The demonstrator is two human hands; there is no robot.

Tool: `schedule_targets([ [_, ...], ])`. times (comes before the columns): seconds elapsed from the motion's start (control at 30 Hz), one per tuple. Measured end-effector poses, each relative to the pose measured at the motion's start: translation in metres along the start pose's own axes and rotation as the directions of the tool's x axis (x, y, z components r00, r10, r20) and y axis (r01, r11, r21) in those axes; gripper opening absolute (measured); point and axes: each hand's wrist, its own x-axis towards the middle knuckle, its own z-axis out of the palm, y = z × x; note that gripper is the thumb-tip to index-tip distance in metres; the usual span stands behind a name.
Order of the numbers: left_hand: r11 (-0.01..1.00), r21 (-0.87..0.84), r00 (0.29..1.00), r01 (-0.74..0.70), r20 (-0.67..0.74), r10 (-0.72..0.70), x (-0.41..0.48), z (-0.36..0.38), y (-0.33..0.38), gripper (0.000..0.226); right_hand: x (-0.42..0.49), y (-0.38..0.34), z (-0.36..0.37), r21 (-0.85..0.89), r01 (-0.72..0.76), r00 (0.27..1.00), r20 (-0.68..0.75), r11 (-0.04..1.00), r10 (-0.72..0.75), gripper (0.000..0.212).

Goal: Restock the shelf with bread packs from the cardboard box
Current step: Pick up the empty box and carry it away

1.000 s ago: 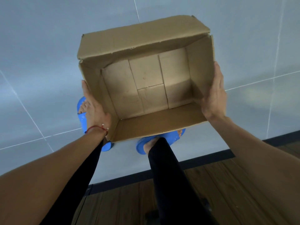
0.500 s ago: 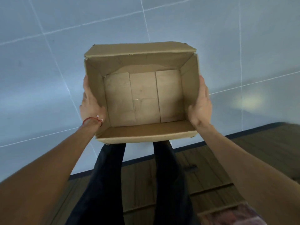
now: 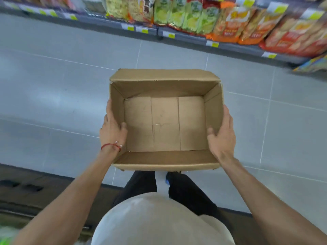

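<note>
The cardboard box (image 3: 164, 89) sat in the centre of the frame, held level above the grey tiled floor (image 3: 53, 85) with its open top facing the camera. Its inner bottom showed 3 flat panels. The left grip (image 3: 113, 131) clamped the box's left wall, thumb (image 3: 123, 126) hooked over the rim to the inside and fingers along the outside. A red string bracelet (image 3: 110, 146) circled that wrist. The right grip (image 3: 223, 137) clamped the right wall the same way, its thumb pressed against the inner face. Both forearms ran in from the lower corners of the frame.

Across the top of the frame ran a shelf (image 3: 113, 23) with yellow price tags (image 3: 170, 35) on its edge. Upright packs (image 3: 185, 16) in green, yellow and orange stood on it, too blurred to identify. Below the box, dark trousers (image 3: 141, 184) and a pale shirt (image 3: 159, 220) filled the lower centre.
</note>
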Motion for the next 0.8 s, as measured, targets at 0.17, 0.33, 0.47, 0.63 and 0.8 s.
schedule_targets([
  [0.17, 0.987, -0.091, 0.98, 0.135, -0.137, -0.147, -0.044, -0.057, -0.037, 0.091, -0.006, -0.067, -0.008, -0.023, 0.21, 0.975, 0.076, 0.977, -0.208, 0.081],
  [0.33, 0.943, -0.195, 0.923, 0.269, -0.227, -0.31, -0.06, -0.1, -0.084, 0.089, -0.01, -0.137, 0.016, -0.059, 0.371, 0.919, 0.167, 0.927, -0.357, 0.078],
  [0.47, 0.899, -0.276, 0.871, 0.34, -0.266, -0.412, -0.053, -0.138, -0.129, 0.088, -0.014, -0.205, 0.055, -0.082, 0.463, 0.866, 0.254, 0.883, -0.431, 0.077],
  [0.63, 0.846, -0.334, 0.796, 0.416, -0.314, -0.516, -0.037, -0.191, -0.183, 0.085, -0.023, -0.3, 0.108, -0.068, 0.584, 0.777, 0.335, 0.809, -0.533, 0.075],
  [0.8, 0.77, -0.408, 0.709, 0.49, -0.326, -0.625, -0.011, -0.238, -0.228, 0.086, -0.025, -0.389, 0.154, -0.038, 0.693, 0.668, 0.408, 0.72, -0.622, 0.075],
])
